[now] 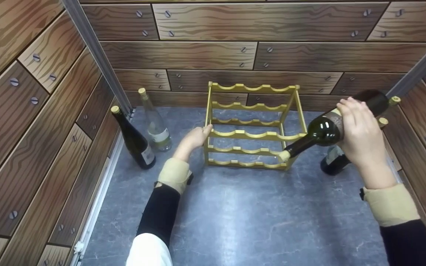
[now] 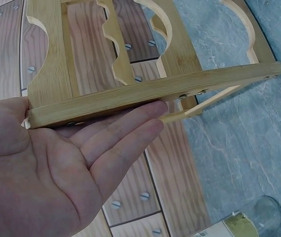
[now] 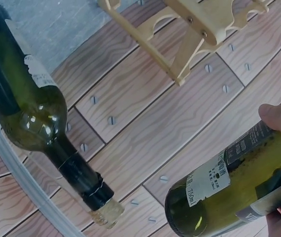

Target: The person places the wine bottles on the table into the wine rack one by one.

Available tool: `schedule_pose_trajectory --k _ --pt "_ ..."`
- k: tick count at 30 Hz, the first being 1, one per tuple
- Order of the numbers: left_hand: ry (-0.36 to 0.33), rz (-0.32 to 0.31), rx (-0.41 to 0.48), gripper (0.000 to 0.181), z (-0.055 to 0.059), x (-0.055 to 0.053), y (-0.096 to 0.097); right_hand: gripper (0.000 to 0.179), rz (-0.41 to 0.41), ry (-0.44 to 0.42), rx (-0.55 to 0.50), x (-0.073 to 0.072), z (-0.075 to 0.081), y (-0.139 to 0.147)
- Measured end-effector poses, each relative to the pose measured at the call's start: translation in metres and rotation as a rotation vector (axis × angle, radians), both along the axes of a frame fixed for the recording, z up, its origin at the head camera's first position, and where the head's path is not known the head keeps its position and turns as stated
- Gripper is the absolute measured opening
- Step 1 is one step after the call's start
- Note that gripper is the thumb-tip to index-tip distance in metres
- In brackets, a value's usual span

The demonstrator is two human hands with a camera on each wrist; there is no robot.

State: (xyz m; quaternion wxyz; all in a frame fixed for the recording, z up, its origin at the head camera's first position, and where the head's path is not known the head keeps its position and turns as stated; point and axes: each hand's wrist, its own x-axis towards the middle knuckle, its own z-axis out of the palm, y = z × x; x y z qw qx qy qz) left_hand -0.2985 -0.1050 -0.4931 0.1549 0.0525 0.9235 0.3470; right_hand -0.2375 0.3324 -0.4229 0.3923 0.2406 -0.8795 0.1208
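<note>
My right hand (image 1: pixel 362 136) grips a dark green wine bottle (image 1: pixel 324 131) around its body, above the floor. The bottle tilts, its corked neck pointing down and left, in front of the right side of a wooden wine rack (image 1: pixel 239 133). In the right wrist view, the held bottle's base and white label (image 3: pixel 207 182) show. My left hand (image 1: pixel 196 138) holds the rack at its upper left front corner. In the left wrist view, the fingers (image 2: pixel 125 140) lie fairly straight along the outer side of the rack's bar (image 2: pixel 150 94); most of the thumb is hidden.
On the left stand a dark bottle (image 1: pixel 133 142) and a clear bottle (image 1: pixel 157 129), both corked. Behind my right hand, partly hidden, are more corked bottles, one with its base (image 1: pixel 333 164) visible. Wood-patterned walls (image 1: pixel 205 22) enclose the grey floor (image 1: pixel 235 214).
</note>
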Motion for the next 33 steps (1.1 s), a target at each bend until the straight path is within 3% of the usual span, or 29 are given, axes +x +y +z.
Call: schedule_pose_trajectory --k 10,17,21,24,27,30,33 --pt "-0.043 0.025 0.003 0.068 0.002 0.000 0.001 0.075 0.009 -0.042 0.080 -0.001 -0.011 -0.006" --pt "-0.117 0.017 -0.027 0.069 0.014 -0.002 -0.001 0.075 0.036 -0.026 0.102 0.000 -0.014 -0.011" --pt "-0.189 0.003 -0.028 0.062 0.027 -0.003 -0.007 0.076 0.055 -0.019 0.112 0.001 -0.013 -0.015" --pt "-0.187 -0.030 -0.070 0.051 0.041 -0.002 -0.010 0.078 0.063 -0.027 0.128 0.002 -0.012 -0.015" --pt "-0.102 -0.062 -0.148 0.041 0.059 0.000 -0.008 0.079 0.062 -0.025 0.131 0.004 -0.012 -0.014" --pt "-0.018 -0.041 -0.224 0.036 0.079 0.005 -0.001 0.078 0.061 -0.015 0.132 0.005 -0.013 -0.014" --pt "0.020 -0.015 -0.274 0.037 0.095 0.011 0.014 0.077 0.065 -0.008 0.139 0.006 -0.013 -0.014"
